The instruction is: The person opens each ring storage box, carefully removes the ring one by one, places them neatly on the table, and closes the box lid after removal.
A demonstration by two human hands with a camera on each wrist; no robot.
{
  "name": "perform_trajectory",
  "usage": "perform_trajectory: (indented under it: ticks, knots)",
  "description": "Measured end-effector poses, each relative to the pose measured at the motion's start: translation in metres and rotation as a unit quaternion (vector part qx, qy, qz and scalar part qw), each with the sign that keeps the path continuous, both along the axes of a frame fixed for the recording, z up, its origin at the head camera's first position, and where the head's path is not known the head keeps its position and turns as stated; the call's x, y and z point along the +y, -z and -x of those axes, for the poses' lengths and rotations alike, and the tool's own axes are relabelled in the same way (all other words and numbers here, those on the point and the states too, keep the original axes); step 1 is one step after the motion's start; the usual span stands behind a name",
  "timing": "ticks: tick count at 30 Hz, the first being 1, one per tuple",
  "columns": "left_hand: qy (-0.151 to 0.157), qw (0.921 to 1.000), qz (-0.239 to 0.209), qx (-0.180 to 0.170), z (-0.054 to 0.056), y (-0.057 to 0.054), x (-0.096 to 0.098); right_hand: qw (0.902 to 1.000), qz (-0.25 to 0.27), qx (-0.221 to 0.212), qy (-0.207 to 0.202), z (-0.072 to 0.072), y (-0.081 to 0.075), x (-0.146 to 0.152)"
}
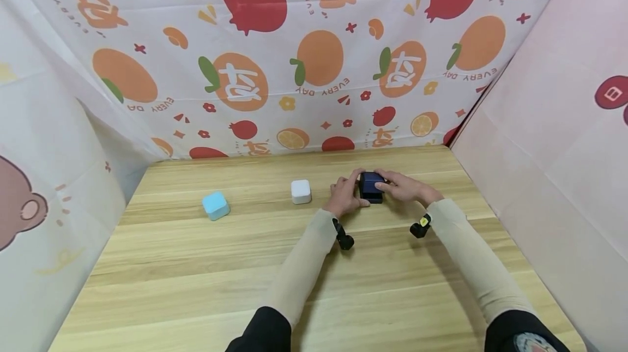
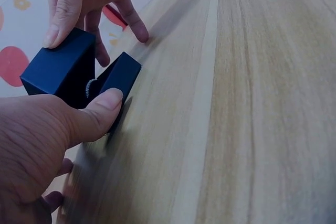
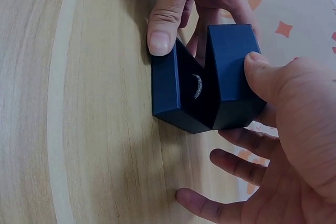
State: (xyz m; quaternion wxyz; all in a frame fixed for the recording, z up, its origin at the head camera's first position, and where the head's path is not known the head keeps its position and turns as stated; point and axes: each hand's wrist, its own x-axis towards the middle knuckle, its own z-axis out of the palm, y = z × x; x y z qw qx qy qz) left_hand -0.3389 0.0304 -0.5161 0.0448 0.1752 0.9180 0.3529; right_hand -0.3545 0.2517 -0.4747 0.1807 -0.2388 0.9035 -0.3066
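Note:
A dark blue ring box point(image 1: 372, 184) stands on the table with its lid partly raised. Inside it, a ring with a sparkling band point(image 3: 197, 86) shows in the gap between lid and base. My left hand point(image 1: 345, 195) grips the box from the left, its thumb on the base point(image 2: 122, 77). From the right, my right hand point(image 1: 404, 186) holds the lid point(image 3: 233, 61) with its thumb on the outer face. Part of the left fingers is hidden behind the box in the right wrist view.
A white rounded block point(image 1: 301, 192) lies left of my left hand, and a light blue block point(image 1: 216, 205) farther left. The wooden table point(image 1: 196, 275) meets a fruit-print curtain point(image 1: 314, 117) at the back. Pale cloths hang at both sides.

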Motion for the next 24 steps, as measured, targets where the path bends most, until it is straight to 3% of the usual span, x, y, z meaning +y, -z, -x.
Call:
perform_trajectory:
  ticks: [11,24]
  knots:
    - [-0.002,1.0000,0.006,-0.005,-0.0004,-0.0013,-0.0020,0.9973,-0.029,-0.058,0.035,-0.0022,-0.0070,-0.0012]
    - [-0.002,1.0000,0.007,-0.004,-0.0009,-0.0020,-0.0006,0.9959,-0.038,-0.078,0.026,0.0011,-0.0092,0.0004]
